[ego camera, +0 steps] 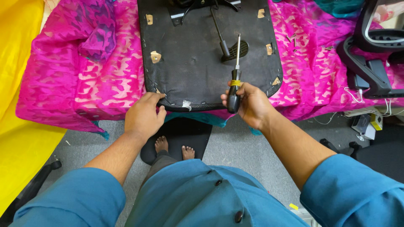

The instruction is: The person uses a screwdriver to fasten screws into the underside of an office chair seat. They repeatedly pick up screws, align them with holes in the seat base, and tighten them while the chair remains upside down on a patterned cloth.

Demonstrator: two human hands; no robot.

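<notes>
An upturned black chair seat point(189, 63) lies on a table draped in pink patterned cloth point(105, 80). My left hand point(144, 115) rests on the seat's near left corner, fingers curled over its edge. My right hand point(248, 103) grips a screwdriver point(235, 80) by its black handle with a yellow band. The metal shaft points up and away, its tip over the seat near a black lever point(225, 46). Small brown tabs point(155, 56) sit along the seat's edges.
Several loose screws point(293, 40) lie on the cloth to the right of the seat. Black chair parts point(370, 63) stand at the right. Yellow fabric point(17, 105) hangs at the left. My bare feet point(172, 148) stand on a dark mat on the grey floor.
</notes>
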